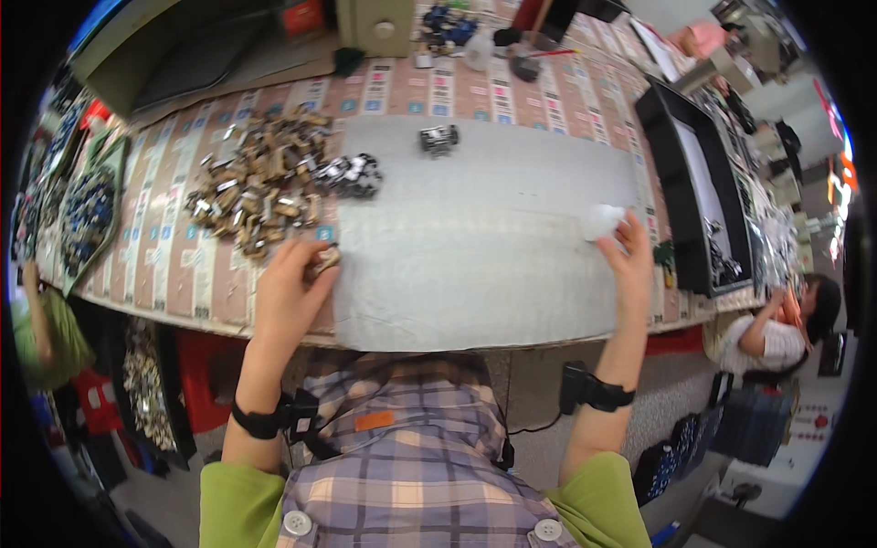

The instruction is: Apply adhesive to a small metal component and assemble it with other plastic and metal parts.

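My left hand is closed at the grey sheet's left edge. Between its thumb and fingers is a small brown-and-silver piece, like those in the pile just beyond. My right hand hovers over the right side of the grey sheet, its thumb and fingertips closed on a small white piece whose kind I cannot make out. A cluster of black-and-silver pieces touches the pile's right side. Farther back on the sheet stands a small group of similar pieces.
A long black tray with several silver parts inside stands at the right. Far back are a grey-green cabinet and a heap of blue pieces. A tray of blue pieces lies at the left. Co-workers sit on both sides.
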